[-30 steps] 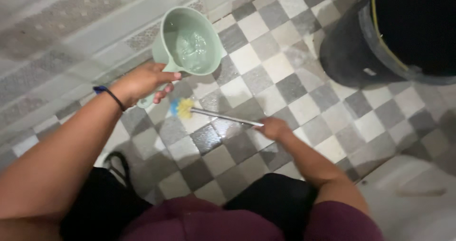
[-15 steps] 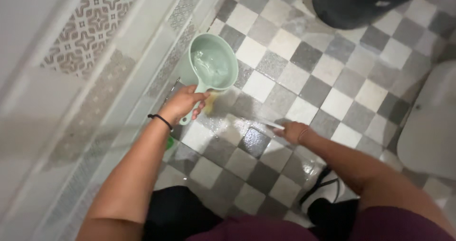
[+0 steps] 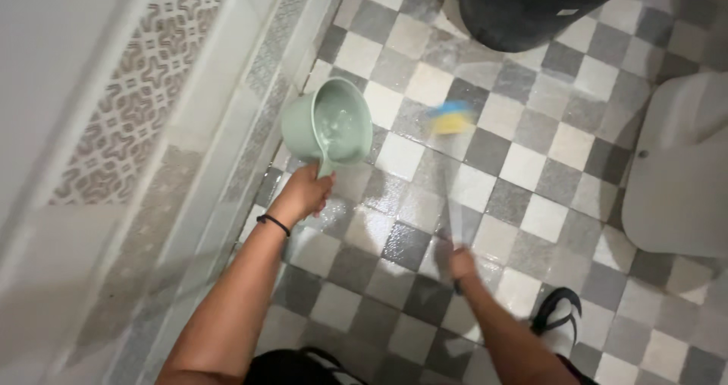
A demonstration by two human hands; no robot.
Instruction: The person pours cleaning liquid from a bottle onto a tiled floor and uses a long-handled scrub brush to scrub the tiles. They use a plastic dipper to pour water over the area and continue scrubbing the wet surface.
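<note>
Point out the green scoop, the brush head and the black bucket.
green scoop (image 3: 334, 127): head view, inside of the bowl.
brush head (image 3: 450, 117): head view, blurred blue and yellow bristles.
black bucket (image 3: 516, 9): head view, side wall.

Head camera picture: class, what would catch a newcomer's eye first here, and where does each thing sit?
The pale green water dipper stands out, held by its handle in the left hand near the patterned wall on the left. Beside it, the blurred blue-and-yellow brush head sweeps over the wet checkered floor, its long handle in the right hand. A dark bucket stands at the top.
</note>
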